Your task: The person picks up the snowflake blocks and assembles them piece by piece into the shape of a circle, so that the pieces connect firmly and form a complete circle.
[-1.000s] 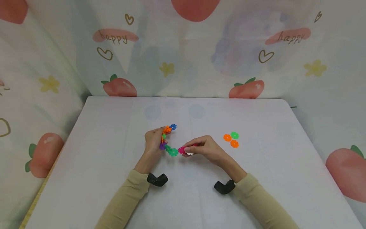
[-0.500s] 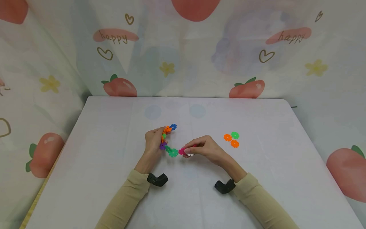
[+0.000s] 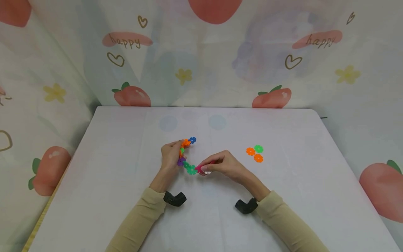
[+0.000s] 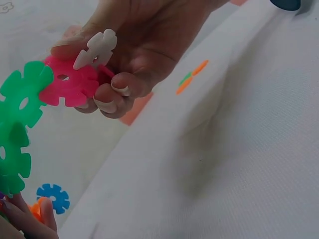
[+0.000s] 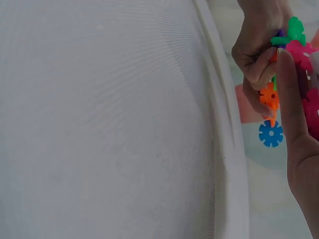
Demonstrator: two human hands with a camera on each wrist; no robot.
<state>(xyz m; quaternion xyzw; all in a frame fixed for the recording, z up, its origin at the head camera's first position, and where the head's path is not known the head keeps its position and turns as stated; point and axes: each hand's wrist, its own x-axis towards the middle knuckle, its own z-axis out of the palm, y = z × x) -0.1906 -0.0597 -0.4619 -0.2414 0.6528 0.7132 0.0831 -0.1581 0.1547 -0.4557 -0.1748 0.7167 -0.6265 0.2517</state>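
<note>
My left hand (image 3: 170,155) grips a curved chain of plastic snowflake discs. At its far end is a blue disc (image 3: 192,140), followed by an orange disc (image 3: 186,142); a purple disc (image 3: 181,161) sits lower, and green discs (image 4: 22,99) form the near end. Between thumb and fingers, my right hand (image 3: 225,164) pinches a pink snowflake disc (image 4: 67,82) joined to a white disc (image 4: 101,46). More pink (image 5: 313,107) shows behind the right hand's finger. Pink and green edges meet in the left wrist view; whether their slots interlock I cannot tell.
Two orange discs (image 3: 250,151) and a light green disc (image 3: 259,148) lie together on the white tabletop (image 3: 283,182), right of the hands. Black curved pieces (image 3: 175,198) are at both wrists. A printed curtain (image 3: 207,70) stands behind the table.
The right hand has shifted slightly left, and the pink disc now meets the end green disc more closely. The left hand and chain have moved slightly right and down.
</note>
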